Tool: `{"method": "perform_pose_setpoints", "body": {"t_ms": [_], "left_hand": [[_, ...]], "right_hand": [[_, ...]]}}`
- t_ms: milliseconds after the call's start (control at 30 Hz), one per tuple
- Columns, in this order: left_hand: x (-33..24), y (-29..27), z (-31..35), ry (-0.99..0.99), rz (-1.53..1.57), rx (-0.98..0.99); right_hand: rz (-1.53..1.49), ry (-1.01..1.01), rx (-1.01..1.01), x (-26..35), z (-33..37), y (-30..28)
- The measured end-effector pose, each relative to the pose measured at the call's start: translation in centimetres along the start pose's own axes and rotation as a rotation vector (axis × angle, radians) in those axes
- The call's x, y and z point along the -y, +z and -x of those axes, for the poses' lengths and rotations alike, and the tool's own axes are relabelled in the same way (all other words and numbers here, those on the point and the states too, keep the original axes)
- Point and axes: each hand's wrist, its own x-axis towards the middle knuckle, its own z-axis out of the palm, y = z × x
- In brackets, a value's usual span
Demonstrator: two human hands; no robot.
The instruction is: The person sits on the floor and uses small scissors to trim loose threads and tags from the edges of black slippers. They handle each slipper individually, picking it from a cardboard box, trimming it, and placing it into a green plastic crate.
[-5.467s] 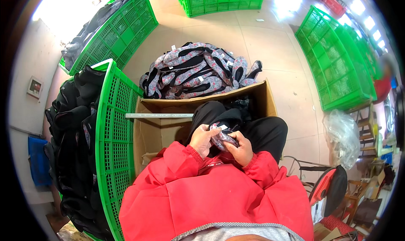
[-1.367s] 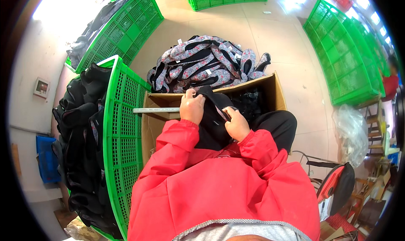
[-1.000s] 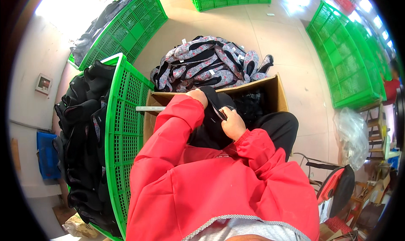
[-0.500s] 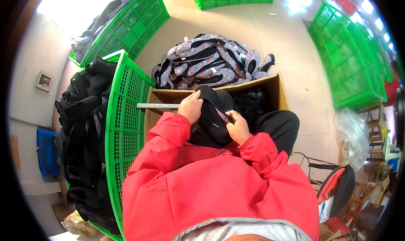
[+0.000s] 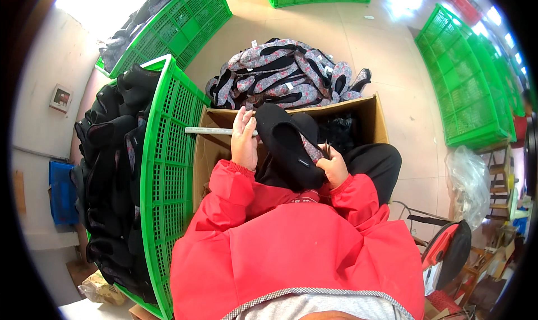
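A black cloth slipper [image 5: 288, 146] with a flowered lining showing at its opening lies over my lap, sole end toward me. My right hand [image 5: 334, 167] grips its right edge, thumb against the lining. Beside that thumb stick up slim dark points [image 5: 327, 149], perhaps the tips of thread snips; the rest is hidden in the hand. My left hand [image 5: 244, 140] is upright at the slipper's left side, fingers stretched out and nothing held in them. Whether it touches the slipper I cannot tell.
An open cardboard box [image 5: 370, 118] with black things inside stands before me. Beyond it lies a pile of grey flowered slippers [image 5: 274, 73]. Close on my left is a green crate [image 5: 174, 168] full of black slippers. A pale bar [image 5: 210, 130] juts across the box's left side. More green crates [image 5: 462, 84] stand around.
My left hand has let go of the slipper's rim and straightened its fingers. The slipper now shows its opening more, and my right hand has shifted slightly right on its edge.
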Motion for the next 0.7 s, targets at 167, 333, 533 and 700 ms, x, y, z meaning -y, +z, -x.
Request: {"method": "perform_pose_setpoints", "body": {"t_ms": [167, 333, 533, 700], "left_hand": [[0.3, -0.2, 0.1, -0.261, 0.375, 0.224], [0.0, 1.0, 1.2, -0.293, 0.518, 0.239], [-0.3, 1.1, 1.0, -0.306, 0.496, 0.199], [-0.6, 0.8, 1.0, -0.307, 0.411, 0.045]], "right_hand": [[-0.108, 0.105, 0.07, 0.3, 0.5, -0.2], [-0.09, 0.217, 0.206, 0.5, 0.5, -0.8], [-0.057, 0.213, 0.291, 1.8, 1.1, -0.2], [-0.224, -0.072, 0.066, 1.7, 0.8, -0.5]]}}
